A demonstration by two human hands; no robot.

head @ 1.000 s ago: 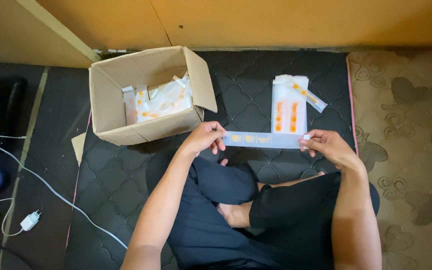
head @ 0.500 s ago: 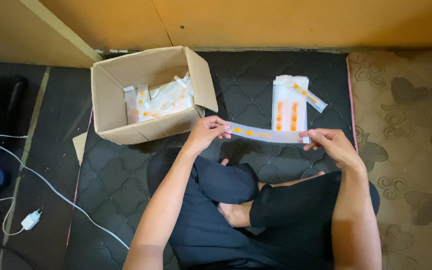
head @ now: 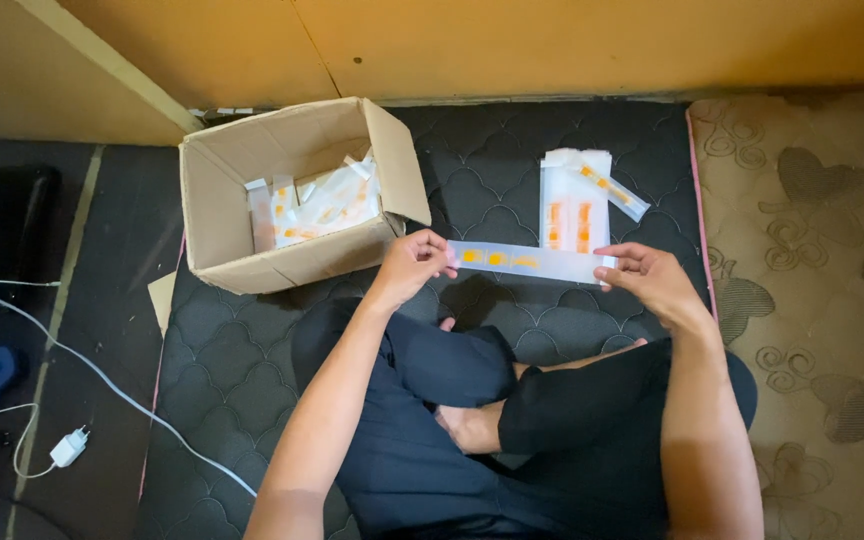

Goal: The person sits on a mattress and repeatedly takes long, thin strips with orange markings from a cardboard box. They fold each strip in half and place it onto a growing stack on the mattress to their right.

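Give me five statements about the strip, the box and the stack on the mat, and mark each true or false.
1. Both hands hold the long strip, the left hand at one end and the right hand at the other. True.
2. The cardboard box is shut. False: its flaps are open, and packets show inside.
3. A stack of packets lies on the dark mat beyond the strip. True.
4. The strip carries blue marks. False: its marks are orange.
5. The white plug lies inside the box. False: it lies on the floor, to the person's left.
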